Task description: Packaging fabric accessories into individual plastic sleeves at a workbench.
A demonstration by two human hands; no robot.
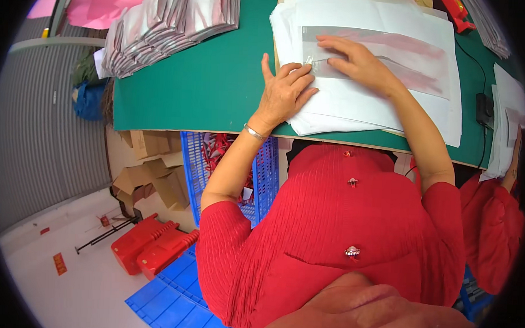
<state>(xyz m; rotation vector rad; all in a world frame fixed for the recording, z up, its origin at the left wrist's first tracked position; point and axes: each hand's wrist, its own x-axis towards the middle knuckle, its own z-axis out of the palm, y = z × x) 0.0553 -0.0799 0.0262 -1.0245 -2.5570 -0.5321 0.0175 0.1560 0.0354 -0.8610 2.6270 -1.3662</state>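
Note:
A long clear plastic bag point(413, 59) lies flat across a stack of white paper sheets point(357, 112) on the green tabletop. Over its left part rests my right hand point(361, 62), palm down and open, fingers spread toward the left. My left hand point(283, 94), with a silver bracelet at the wrist, lies at the stack's left edge. Its fingertips touch a shiny, crumpled bit of clear plastic point(310, 61) at the bag's left end; the little finger sticks out apart. Neither hand visibly grips anything.
Piled plastic-wrapped packets point(175, 28) stand at the far left of the green table point(218, 99). A black adapter with cable point(484, 109) lies right, near a co-worker's red sleeve point(494, 230). Below are a blue crate point(268, 170), cardboard boxes point(155, 180) and red plastic objects point(150, 244).

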